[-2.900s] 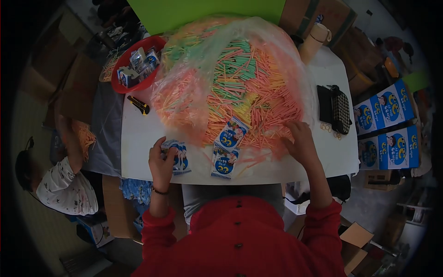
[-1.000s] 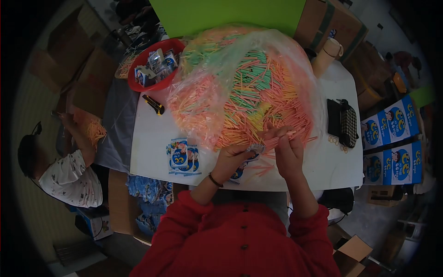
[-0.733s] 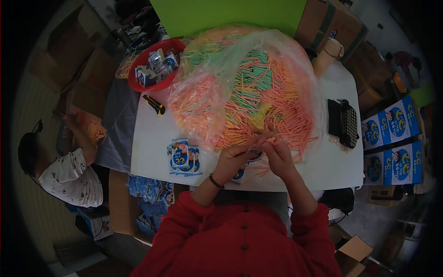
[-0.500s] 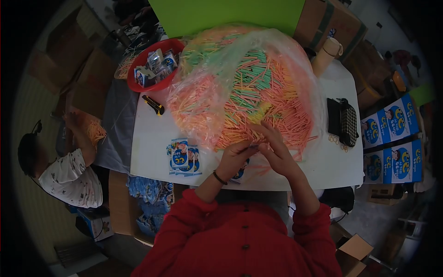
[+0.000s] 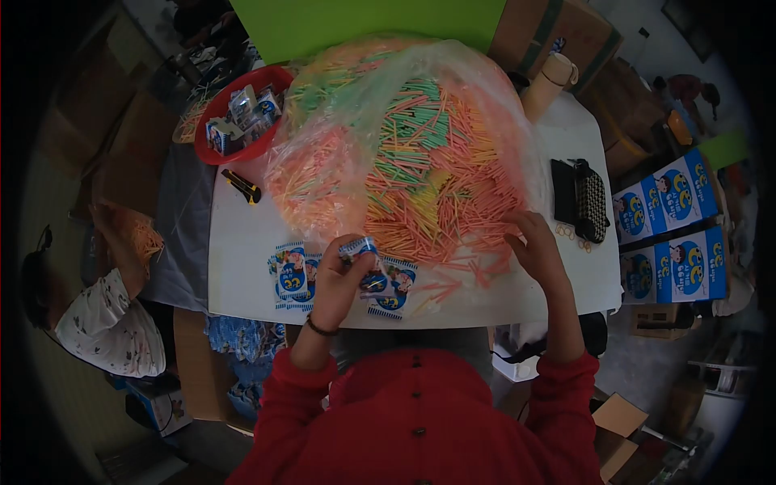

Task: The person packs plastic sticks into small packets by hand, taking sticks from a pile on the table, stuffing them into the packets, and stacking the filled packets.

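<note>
In my left hand [image 5: 335, 284] a small blue-and-white printed packet [image 5: 356, 248] is pinched between thumb and fingers, above the table's front part. My right hand [image 5: 537, 249] is at the right front edge of a heap of thin coloured sticks [image 5: 420, 174], its fingers curved and apart with nothing visible in them. Pink, green, yellow and orange sticks lie in a clear plastic bag [image 5: 372, 93]. More flat packets [image 5: 398, 284] rest just right of my left hand. Another small stack of packets [image 5: 291, 271] lies to its left. Loose pink sticks [image 5: 440, 291] lie between my hands.
A red bowl [image 5: 212, 153] of packets and a yellow-black box cutter [image 5: 241, 187] are at the left of the white table [image 5: 242, 279]. At right are a beige bottle [image 5: 547, 85] and a checkered pouch [image 5: 592, 202]. Another person [image 5: 113, 323] sits at left.
My hands have parted: the left moved left with the packet, the right moved right to the heap's edge. The whole view has shifted slightly.
</note>
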Demonstrator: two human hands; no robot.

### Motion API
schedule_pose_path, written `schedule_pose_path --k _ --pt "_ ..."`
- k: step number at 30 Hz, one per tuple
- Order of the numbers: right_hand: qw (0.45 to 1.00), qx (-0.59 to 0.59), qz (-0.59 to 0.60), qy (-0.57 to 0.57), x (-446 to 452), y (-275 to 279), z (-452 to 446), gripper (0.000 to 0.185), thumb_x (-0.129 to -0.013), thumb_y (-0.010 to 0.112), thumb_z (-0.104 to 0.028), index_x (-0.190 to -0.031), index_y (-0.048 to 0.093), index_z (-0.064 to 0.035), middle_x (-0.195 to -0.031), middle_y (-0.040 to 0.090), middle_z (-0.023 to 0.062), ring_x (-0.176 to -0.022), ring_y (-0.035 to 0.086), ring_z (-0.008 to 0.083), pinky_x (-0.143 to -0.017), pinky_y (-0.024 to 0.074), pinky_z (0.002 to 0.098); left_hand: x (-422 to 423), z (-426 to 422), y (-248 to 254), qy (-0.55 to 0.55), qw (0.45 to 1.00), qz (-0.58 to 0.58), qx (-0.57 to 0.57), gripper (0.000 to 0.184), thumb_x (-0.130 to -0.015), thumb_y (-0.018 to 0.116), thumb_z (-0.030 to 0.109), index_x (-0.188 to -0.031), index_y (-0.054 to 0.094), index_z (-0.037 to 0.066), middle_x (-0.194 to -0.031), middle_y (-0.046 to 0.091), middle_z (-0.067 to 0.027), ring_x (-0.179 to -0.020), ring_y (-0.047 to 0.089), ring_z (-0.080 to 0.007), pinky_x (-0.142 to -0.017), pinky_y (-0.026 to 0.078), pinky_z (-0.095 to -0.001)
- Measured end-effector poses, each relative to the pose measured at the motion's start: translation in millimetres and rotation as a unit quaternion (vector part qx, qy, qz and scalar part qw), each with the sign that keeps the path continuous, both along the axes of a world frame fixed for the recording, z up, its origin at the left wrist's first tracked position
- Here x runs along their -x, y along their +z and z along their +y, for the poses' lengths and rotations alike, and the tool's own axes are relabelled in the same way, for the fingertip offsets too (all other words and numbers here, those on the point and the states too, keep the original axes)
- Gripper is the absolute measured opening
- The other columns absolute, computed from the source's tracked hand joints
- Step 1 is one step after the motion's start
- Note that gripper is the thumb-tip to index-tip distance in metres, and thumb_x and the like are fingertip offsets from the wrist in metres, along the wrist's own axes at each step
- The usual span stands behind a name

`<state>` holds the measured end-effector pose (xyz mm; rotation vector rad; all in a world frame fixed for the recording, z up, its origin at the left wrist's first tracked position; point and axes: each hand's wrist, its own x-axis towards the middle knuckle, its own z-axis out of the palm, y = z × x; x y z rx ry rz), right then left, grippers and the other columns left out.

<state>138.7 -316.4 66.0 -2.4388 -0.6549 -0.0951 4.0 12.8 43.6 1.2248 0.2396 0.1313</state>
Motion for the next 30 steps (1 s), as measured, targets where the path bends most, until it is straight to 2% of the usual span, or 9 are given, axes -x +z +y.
schedule_pose_path --k 2,7,9,12,14,16,18,24,30 --pt "0.992 0.079 -0.054 0.087 5 1 0 0.038 -0.075 0.07 -0.003 -0.111 0.061 -0.0045 -0.105 0.061 0.0126 -0.102 0.056 0.032 -0.087 0.0464 0.0391 20 24 -2 0.021 0.996 0.031 -0.085 0.027 -0.088 0.066 0.003 -0.113 0.056 0.001 -0.098 0.064 -0.0041 -0.09 0.063 -0.0107 -0.076 0.054 -0.0249" --pt "0.986 0.099 -0.092 0.101 2 -14 21 0.037 -0.074 0.072 -0.007 -0.109 0.061 -0.0045 -0.104 0.061 0.0122 -0.102 0.057 0.0323 -0.086 0.0465 0.0404 47 76 -29 0.13 0.935 0.106 -0.313 0.034 -0.084 0.072 0.01 -0.114 0.058 0.002 -0.098 0.061 -0.0061 -0.089 0.061 -0.0165 -0.076 0.052 -0.0299" --pt "0.984 0.082 -0.117 0.104 0 -19 39 0.035 -0.075 0.072 -0.008 -0.108 0.061 -0.0044 -0.102 0.062 0.0124 -0.099 0.058 0.0329 -0.084 0.0473 0.0408 48 88 -35 0.147 0.685 -0.001 -0.713 0.041 -0.078 0.076 0.017 -0.113 0.061 0.003 -0.1 0.057 -0.0087 -0.096 0.054 -0.0263 -0.087 0.043 -0.0394" --pt "0.999 -0.012 -0.031 -0.003 -3 -26 71 0.031 -0.078 0.073 -0.017 -0.102 0.06 -0.0029 -0.096 0.062 0.0149 -0.091 0.06 0.0344 -0.078 0.0487 0.0418 43 59 -15 0.247 0.621 0.037 -0.743 0.04 -0.073 0.078 0.025 -0.105 0.064 0.005 -0.103 0.056 -0.0109 -0.101 0.048 -0.0329 -0.093 0.031 -0.045" --pt "0.994 0.1 0.006 -0.047 -6 -34 88 0.036 -0.078 0.073 -0.031 -0.094 0.059 -0.0011 -0.088 0.061 0.0178 -0.084 0.062 0.0356 -0.072 0.0494 0.044 41 44 -13 0.217 0.636 0.001 -0.741 0.039 -0.072 0.079 0.029 -0.101 0.065 0.006 -0.1 0.056 -0.0096 -0.099 0.048 -0.0312 -0.093 0.031 -0.0444" --pt "0.994 0.097 0.0 -0.056 -3 -42 108 0.039 -0.077 0.073 -0.033 -0.091 0.059 0.0002 -0.086 0.061 0.019 -0.083 0.062 0.0361 -0.071 0.0495 0.0444 35 25 -14 0.188 0.65 -0.033 -0.736 0.038 -0.072 0.079 0.033 -0.096 0.065 0.007 -0.097 0.055 -0.0083 -0.097 0.049 -0.0295 -0.092 0.03 -0.0438" --pt "0.994 0.092 -0.006 -0.058 -5 -50 120 0.041 -0.076 0.073 -0.035 -0.088 0.058 0.0016 -0.085 0.061 0.0202 -0.083 0.062 0.0367 -0.071 0.0497 0.0449 27 7 -19 0.051 0.704 -0.013 -0.708 0.036 -0.07 0.079 0.037 -0.087 0.062 0.01 -0.091 0.054 -0.007 -0.092 0.049 -0.0275 -0.086 0.032 -0.0424" --pt "0.993 0.071 0.058 -0.07 -13 -62 110 0.032 -0.077 0.067 -0.024 -0.086 0.057 0.0047 -0.082 0.061 0.0231 -0.081 0.061 0.0374 -0.069 0.0503 0.0456 13 -18 -46 0.021 0.776 0.053 -0.628 0.035 -0.068 0.079 0.036 -0.077 0.056 0.011 -0.084 0.054 -0.0048 -0.083 0.049 -0.0265 -0.074 0.032 -0.0408" --pt "0.98 -0.067 0.173 -0.072 -14 -71 79 0.023 -0.083 0.063 -0.013 -0.1 0.058 0.0027 -0.082 0.061 0.0148 -0.075 0.062 0.0239 -0.067 0.0467 0.0353 10 -2 -58 0.023 0.836 0.023 -0.548 0.025 -0.072 0.076 0.026 -0.076 0.058 0.009 -0.078 0.054 -0.0033 -0.078 0.051 -0.0257 -0.071 0.032 -0.0397"
